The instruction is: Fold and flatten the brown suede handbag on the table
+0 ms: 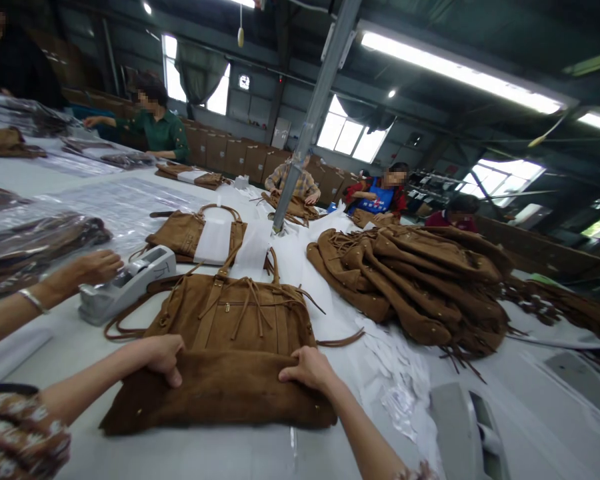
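A brown suede handbag (230, 333) with fringe ties and straps lies flat on the white table (190, 453) in front of me. Its bottom part is folded up over the body. My left hand (163, 357) grips the left end of that fold. My right hand (310, 369) presses and pinches the right end of the fold. Another person's hand (93, 267) with a bracelet reaches in from the left to a grey tape dispenser (125, 283).
A heap of the same brown fringed bags (410, 280) lies to the right on white paper. Another bag wrapped in white paper (200, 233) sits behind mine. Bagged items (35, 240) lie at left. A metal post (310, 120) rises mid-table. Several people work at the far side.
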The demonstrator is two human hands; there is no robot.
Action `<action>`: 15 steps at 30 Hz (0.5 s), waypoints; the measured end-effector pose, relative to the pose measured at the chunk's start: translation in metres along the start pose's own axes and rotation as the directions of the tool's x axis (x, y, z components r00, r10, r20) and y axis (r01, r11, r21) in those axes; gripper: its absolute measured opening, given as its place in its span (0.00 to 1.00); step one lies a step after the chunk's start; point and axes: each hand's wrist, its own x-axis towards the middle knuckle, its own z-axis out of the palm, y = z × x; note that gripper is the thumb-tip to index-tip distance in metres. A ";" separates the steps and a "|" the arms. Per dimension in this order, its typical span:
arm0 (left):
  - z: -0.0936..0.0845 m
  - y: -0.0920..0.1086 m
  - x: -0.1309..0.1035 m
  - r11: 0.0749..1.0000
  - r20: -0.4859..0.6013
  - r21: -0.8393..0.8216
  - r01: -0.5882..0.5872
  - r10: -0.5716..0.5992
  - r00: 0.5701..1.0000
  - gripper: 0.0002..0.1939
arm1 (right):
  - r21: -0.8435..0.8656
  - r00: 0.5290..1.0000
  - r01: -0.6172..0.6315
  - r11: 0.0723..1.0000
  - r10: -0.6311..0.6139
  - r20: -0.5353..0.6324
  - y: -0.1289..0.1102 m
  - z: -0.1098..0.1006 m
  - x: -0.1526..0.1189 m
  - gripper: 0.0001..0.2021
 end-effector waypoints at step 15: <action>0.011 -0.022 0.017 0.996 -0.044 -0.092 0.007 -0.011 0.999 0.16 | -0.215 0.625 0.362 0.907 -0.407 -0.667 -0.174 -0.032 -0.018 0.26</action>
